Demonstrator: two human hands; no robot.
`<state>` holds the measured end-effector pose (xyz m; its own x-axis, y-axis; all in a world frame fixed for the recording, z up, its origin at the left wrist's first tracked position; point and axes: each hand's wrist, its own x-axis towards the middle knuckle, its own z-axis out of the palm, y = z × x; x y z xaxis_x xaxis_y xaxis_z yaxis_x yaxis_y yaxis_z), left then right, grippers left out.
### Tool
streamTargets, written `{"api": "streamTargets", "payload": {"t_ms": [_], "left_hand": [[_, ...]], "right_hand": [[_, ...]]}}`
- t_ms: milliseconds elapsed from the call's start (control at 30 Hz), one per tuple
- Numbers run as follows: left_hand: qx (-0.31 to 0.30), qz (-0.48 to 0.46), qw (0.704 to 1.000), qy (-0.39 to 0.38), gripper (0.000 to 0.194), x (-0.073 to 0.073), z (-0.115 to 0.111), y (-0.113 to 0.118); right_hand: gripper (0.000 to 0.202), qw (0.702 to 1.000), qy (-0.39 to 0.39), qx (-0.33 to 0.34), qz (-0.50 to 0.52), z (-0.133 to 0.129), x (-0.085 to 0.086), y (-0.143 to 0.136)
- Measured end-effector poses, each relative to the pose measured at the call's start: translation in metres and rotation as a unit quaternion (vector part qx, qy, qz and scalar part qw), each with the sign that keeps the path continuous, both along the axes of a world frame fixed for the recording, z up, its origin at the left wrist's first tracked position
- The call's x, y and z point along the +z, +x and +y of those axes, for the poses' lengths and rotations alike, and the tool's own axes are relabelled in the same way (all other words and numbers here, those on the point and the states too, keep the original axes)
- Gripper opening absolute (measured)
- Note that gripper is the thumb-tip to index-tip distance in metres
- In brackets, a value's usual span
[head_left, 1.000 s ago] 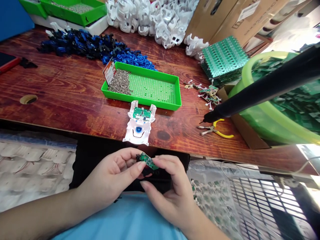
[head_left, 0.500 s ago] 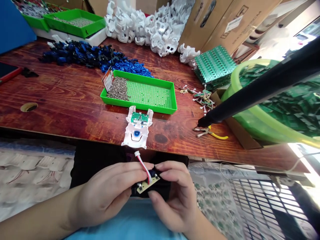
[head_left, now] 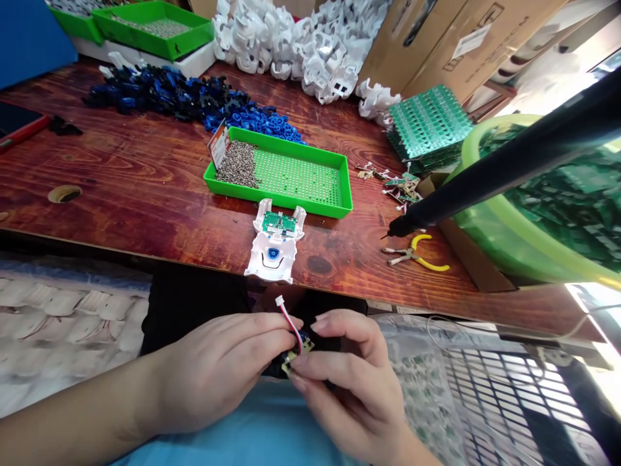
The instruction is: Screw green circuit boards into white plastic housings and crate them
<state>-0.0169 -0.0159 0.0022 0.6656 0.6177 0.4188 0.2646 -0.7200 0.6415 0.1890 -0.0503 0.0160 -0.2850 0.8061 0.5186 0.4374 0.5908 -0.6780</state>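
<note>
- Farthest left, well beyond the left grip, a pile of blue and black parts point(head_left: 169, 94) lies on the bench point(head_left: 121, 194).
- The left hand point(head_left: 208, 375) is curved over the work, with its fingers close side by side. Its thumb is hidden, so I cannot tell what this grip is clamped on.
- Ahead of both grips is a green tray point(head_left: 310, 205), with small screws point(head_left: 237, 162) in its left part.
- Between this tray and the grips, a white shell point(head_left: 259, 259) lies open at the bench edge, with a green board point(head_left: 279, 223) in its far part.
- The small board point(head_left: 285, 366) is between the two hands, in front of the body and off the bench. Its red and white wires point(head_left: 292, 323) rise above the left fingertips, and the plug point(head_left: 279, 301) is free.
- I judge that the step in hand is adjusting this board by the fingers. The next move calls for a light, steady hold, without pulling or trapping the wires.
- The right hand point(head_left: 359, 382) has thumb and index finger nearly together, pinching the near edge of the small board, as it seems.
- To the right, beyond the right grip, pliers point(head_left: 411, 251) lie under a black tool point(head_left: 466, 186); neither is touched.
</note>
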Motion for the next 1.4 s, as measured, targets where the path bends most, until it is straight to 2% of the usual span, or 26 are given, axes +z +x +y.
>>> {"api": "streamTargets", "payload": {"t_ms": [200, 500, 1000, 1200, 1300, 1400], "left_hand": [[-0.001, 0.033, 0.997, 0.074, 0.033, -0.001, -0.001, 0.000], [-0.003, 0.055, 0.993, 0.101, 0.032, -0.002, 0.000, 0.000], [-0.003, 0.073, 0.994, 0.087, 0.033, 0.002, -0.003, 0.000], [-0.011, 0.052, 0.997, 0.048, 0.032, 0.001, -0.002, 0.002], [-0.032, 0.025, 0.999, 0.015, 0.035, -0.002, 0.001, 0.000], [-0.040, 0.008, 0.999, -0.005, 0.040, -0.003, 0.003, -0.005]], "right_hand": [[0.013, 1.000, 0.013, 0.016, 0.009, 0.002, 0.002, -0.002], [0.010, 0.999, 0.010, 0.020, -0.029, 0.004, 0.006, -0.003], [0.010, 0.999, -0.022, 0.029, 0.003, 0.001, 0.001, 0.000], [0.011, 0.999, -0.026, 0.036, -0.002, 0.001, -0.002, 0.000], [0.017, 0.999, -0.020, 0.014, 0.041, 0.000, -0.008, 0.005], [0.023, 0.995, -0.050, -0.020, 0.080, -0.001, -0.015, 0.013]]}}
